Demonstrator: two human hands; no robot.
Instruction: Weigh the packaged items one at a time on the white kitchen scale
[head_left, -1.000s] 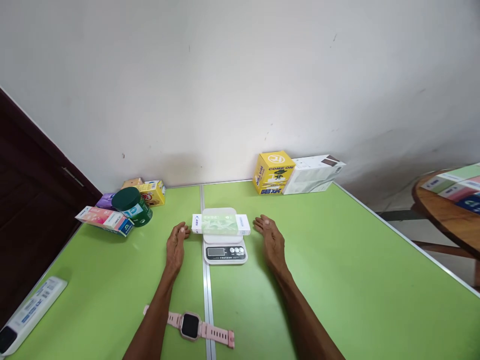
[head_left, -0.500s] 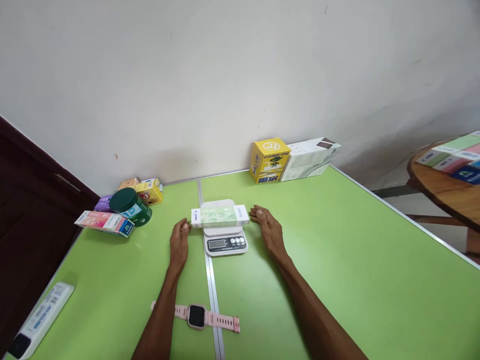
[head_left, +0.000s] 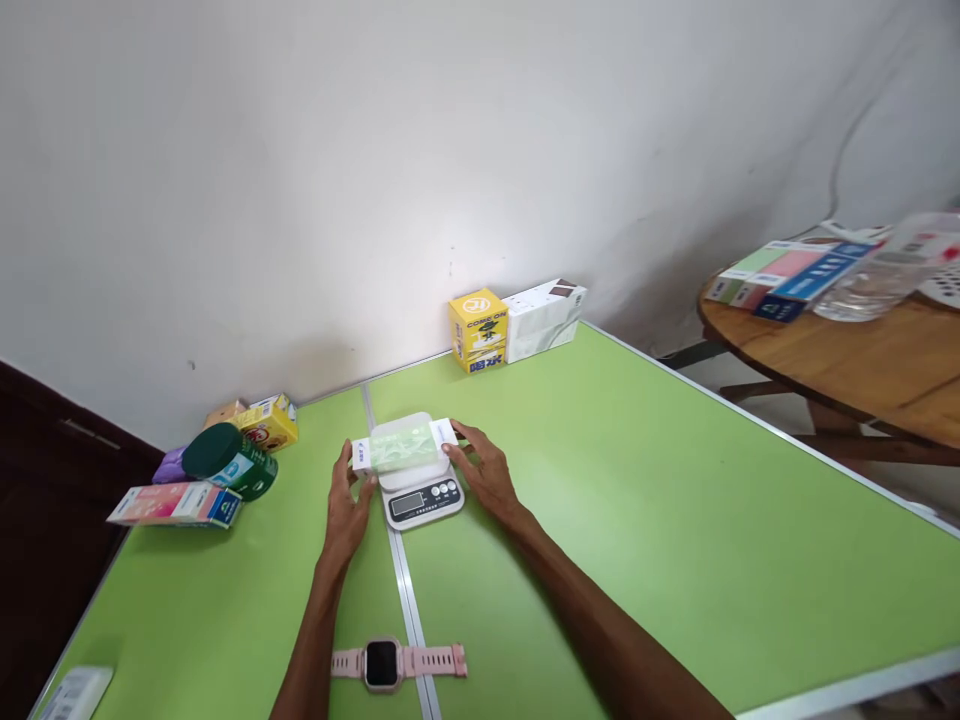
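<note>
A long green-and-white box (head_left: 405,448) lies across the platform of a white digital kitchen scale (head_left: 424,500). My left hand (head_left: 349,508) holds the box's left end, fingers behind it and thumb in front. At the opposite end my right hand (head_left: 484,468) grips it, with the thumb on the front edge. The scale's small display shows no reading I can make out. Nearer to me, a pink-strapped smartwatch (head_left: 382,664) lies flat on the green table (head_left: 637,540), its strap partly behind my left forearm.
On the left stand a dark green tub (head_left: 225,458), a pink box (head_left: 176,504), a yellow box (head_left: 266,425) and a purple item. A yellow carton (head_left: 478,335) and a white box (head_left: 544,320) sit by the wall. Boxes and a clear bottle (head_left: 870,285) rest on a wooden table.
Both hands have closed in from beside the box and now grip its ends. The view has swung to the right, showing more of the wooden table.
</note>
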